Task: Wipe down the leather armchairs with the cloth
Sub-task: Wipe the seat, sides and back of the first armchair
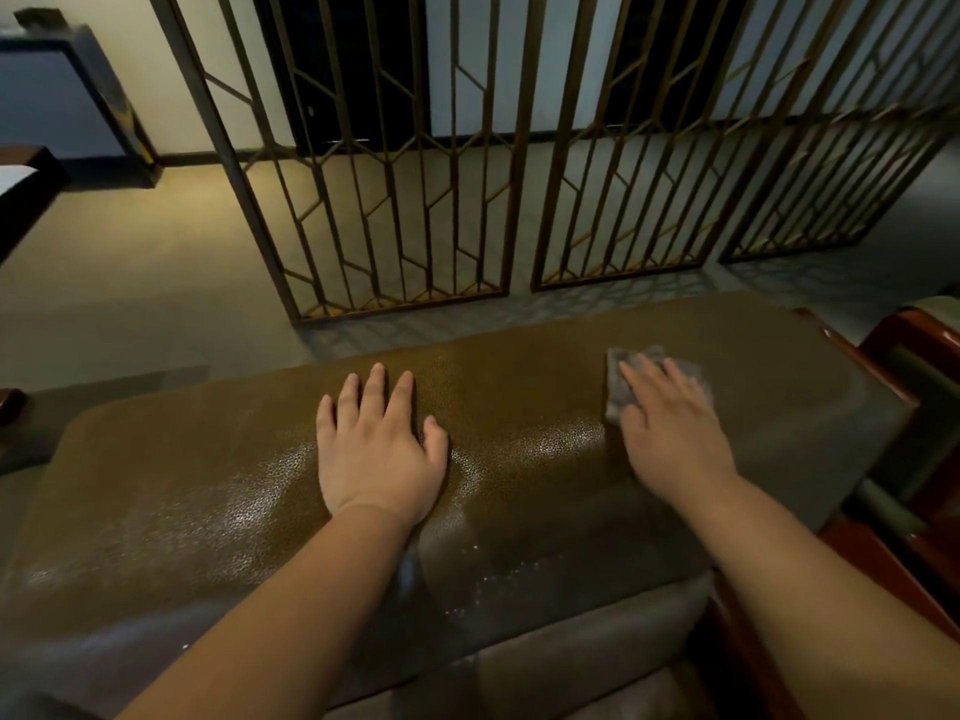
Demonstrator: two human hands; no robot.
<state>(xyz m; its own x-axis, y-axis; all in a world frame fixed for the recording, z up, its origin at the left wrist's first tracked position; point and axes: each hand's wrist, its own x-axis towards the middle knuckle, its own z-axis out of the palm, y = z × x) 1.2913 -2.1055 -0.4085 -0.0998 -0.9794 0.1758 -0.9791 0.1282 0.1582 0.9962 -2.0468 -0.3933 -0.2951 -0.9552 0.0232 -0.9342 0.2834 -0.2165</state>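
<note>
A person leans over the top of a brown leather armchair [218,491], the right hand [670,433] pressing a grey cloth [621,387] flat against the backrest's upper edge with straightened fingers, nothing gripped. The left hand [376,449] lies palm-down and relaxed on the leather near the middle, apparently bracing the body. The cloth sits toward the chair's right end, mostly covered by the fingers, and the right hand looks slightly blurred.

With the cloth only pinned under flat fingers, a quick stroke could let it bunch up or slide off the far edge to the carpeted floor [130,283] behind. Pale specks and a glossy sheen on the leather near the left wrist may be moisture or residue; the bracing palm could smear them or slip.

A metal lattice screen [405,200] stands just behind the chair, limiting reach from that side. A polished wooden armrest [883,376] borders the right end, close to the cloth's path, and part of a second chair [935,356] shows beyond it.
</note>
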